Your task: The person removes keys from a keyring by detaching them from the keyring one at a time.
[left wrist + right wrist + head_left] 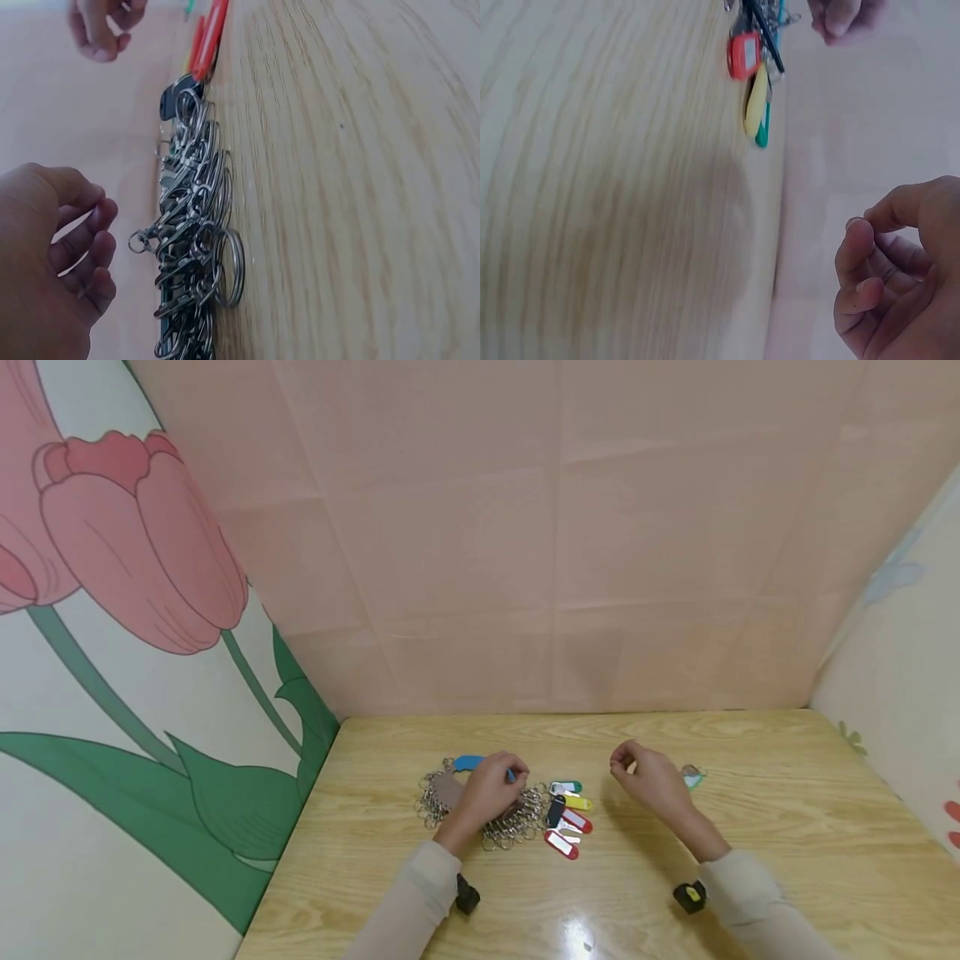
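Observation:
My left hand [489, 789] is over a pile of metal key rings and clasps [501, 837], its curled fingers meeting the thumb with nothing visible between them. In the left wrist view the hand [56, 255] is beside the rings [199, 217], apart from them. A blue piece [468, 762] and a brown piece [447, 791] show among the rings. Just right of the pile lie a green tag [572, 787], a yellow tag [579, 803], a black one [556, 811] and red tags [561, 845]. My right hand [654, 781] is raised farther right, its fingers [855, 247] curled, holding nothing visible.
A small tag with green and a ring [692, 777] lies on the wooden table [780, 793] beyond the right hand. Pink sheeting [555, 568] stands behind the table. A tulip-patterned panel [150, 693] borders the left, and a pale panel [907, 677] the right.

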Tool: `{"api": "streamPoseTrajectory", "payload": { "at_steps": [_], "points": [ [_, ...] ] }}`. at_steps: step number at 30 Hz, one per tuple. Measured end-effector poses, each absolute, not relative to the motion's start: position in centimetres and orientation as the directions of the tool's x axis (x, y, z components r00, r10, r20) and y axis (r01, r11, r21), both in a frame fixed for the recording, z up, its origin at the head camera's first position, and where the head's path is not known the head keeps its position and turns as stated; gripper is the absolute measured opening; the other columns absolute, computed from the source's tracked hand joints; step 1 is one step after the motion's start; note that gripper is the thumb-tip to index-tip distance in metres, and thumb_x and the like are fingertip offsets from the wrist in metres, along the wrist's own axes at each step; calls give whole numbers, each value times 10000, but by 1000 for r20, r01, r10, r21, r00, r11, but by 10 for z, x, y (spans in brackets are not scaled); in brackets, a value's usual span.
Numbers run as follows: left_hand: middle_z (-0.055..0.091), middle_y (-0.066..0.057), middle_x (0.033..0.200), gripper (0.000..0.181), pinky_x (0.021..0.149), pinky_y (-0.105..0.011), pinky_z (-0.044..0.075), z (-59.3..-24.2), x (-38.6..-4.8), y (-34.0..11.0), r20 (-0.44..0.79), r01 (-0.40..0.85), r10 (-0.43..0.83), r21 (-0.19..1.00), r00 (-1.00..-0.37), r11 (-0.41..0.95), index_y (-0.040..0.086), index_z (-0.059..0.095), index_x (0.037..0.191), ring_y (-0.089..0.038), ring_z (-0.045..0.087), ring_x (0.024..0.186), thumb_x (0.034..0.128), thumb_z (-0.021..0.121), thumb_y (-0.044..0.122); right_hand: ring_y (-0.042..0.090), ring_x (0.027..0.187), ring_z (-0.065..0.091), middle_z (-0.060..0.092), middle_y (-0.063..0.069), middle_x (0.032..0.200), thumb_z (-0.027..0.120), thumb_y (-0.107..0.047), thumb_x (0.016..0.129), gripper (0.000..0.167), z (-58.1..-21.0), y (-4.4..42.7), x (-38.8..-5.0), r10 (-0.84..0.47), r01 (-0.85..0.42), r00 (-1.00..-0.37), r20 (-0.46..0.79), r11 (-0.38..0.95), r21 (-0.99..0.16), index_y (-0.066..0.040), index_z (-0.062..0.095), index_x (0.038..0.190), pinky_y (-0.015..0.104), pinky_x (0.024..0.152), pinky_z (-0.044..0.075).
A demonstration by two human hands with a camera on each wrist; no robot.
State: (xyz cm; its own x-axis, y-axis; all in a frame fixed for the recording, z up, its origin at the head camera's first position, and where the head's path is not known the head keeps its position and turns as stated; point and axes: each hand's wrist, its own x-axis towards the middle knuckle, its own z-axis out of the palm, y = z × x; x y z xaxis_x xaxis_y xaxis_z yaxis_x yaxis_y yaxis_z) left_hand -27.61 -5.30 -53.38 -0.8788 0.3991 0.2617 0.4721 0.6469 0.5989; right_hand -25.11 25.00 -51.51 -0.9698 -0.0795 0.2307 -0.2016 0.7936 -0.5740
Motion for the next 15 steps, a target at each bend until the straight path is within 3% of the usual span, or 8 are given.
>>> {"api": "streamPoseTrajectory", "payload": {
  "at_steps": [8,15],
  "points": [
    [765,29,1006,124,755,-218,503,-533,-278,-44,278,487,403,564,-872,666,111,816,1063,-117,605,912,1012,714,158,139,681,535,721,62,914,680,-145,992,84,-523,228,-256,-112,-211,-974,199,778,-592,-71,691,1030,260,564,412],
    [767,36,990,113,775,-236,502,-539,-281,-37,267,481,402,544,-876,687,126,821,1040,-117,606,923,1008,722,170,119,635,533,731,45,904,688,-148,991,66,-529,211,-262,-146,-228,-972,183,770,-596,-90,692,1021,260,534,405]
  ]
}}
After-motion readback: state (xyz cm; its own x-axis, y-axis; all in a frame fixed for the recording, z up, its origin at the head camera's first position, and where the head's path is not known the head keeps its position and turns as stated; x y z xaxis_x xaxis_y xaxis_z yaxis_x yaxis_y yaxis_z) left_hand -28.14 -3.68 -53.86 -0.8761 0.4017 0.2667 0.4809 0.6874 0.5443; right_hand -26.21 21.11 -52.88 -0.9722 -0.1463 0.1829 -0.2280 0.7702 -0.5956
